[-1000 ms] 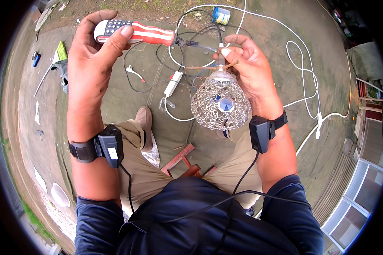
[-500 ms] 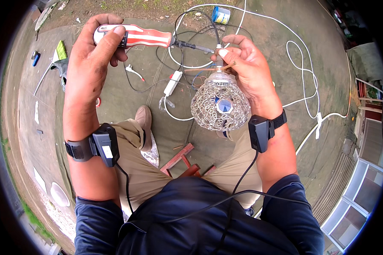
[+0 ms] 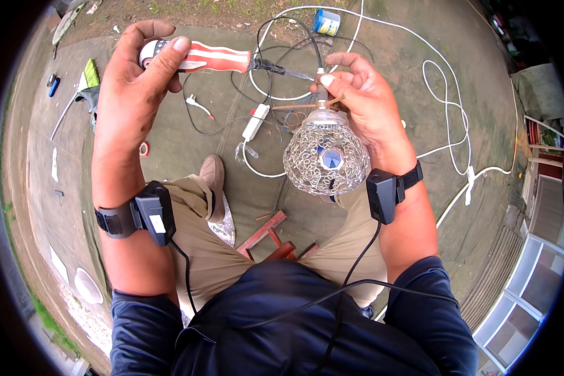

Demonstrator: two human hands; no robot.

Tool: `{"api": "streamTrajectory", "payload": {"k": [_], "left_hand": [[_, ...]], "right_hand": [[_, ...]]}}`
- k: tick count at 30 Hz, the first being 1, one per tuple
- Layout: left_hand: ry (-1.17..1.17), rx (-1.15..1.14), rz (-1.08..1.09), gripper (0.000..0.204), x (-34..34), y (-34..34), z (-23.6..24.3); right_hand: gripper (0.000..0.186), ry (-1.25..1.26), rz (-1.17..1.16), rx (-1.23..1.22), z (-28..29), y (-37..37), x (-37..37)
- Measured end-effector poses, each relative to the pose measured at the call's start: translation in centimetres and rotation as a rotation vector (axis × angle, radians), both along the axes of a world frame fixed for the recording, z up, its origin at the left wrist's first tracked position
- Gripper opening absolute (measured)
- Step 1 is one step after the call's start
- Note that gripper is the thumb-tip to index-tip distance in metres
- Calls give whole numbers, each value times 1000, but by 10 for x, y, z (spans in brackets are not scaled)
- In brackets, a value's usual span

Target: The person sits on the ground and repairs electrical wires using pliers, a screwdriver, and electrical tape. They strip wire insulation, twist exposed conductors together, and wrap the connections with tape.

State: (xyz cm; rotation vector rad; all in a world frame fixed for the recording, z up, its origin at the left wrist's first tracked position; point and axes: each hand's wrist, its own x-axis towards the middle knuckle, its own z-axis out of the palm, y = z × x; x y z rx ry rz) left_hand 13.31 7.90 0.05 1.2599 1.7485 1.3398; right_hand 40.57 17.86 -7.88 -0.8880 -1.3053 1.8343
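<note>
My left hand point(image 3: 145, 69) grips a screwdriver point(image 3: 216, 57) by its red and white handle, thumb on top. The dark shaft points right, and its tip meets the narrow neck above a round lamp point(image 3: 327, 156). That lamp has a shade of linked metal rings with a blue faceted piece in its middle. My right hand point(image 3: 363, 91) pinches the neck between thumb and fingers, and the lamp hangs below. A black cable point(image 3: 320, 53) runs up from the neck. Thin brown strips point(image 3: 294, 106) cross under the fingers; my right fingers partly hide the joint.
White cable point(image 3: 460, 119) loops over the green ground sheet. A white power strip point(image 3: 255, 123) lies beyond my feet, left of the lamp. There is a blue tub point(image 3: 326, 22) at the far side. A red wooden stool point(image 3: 266, 237) stands between my legs.
The screwdriver handle has turned in my left hand, and the fingers have shifted around it. The lamp has swung very slightly to the right. My right hand keeps its pinch.
</note>
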Motion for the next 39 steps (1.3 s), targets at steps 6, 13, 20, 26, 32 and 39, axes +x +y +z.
{"api": "streamTrajectory", "payload": {"k": [6, 13, 20, 26, 32, 39], "left_hand": [[-200, 296, -66, 50, 3, 5, -9], [-35, 64, -38, 41, 1, 1, -4], [-117, 117, -56, 28, 1, 0, -8], [-80, 152, -90, 28, 4, -2, -8], [-33, 4, -38, 28, 0, -3, 1], [-124, 125, -211, 29, -6, -4, -4]], "right_hand": [[38, 12, 9, -12, 0, -2, -1], [38, 6, 15, -31, 2, -3, -3], [36, -7, 43, -14, -2, -2, -2], [35, -11, 35, -26, -3, -3, -2], [34, -35, 60, -26, 0, -4, -3], [33, -17, 74, -23, -5, -2, -2]]}}
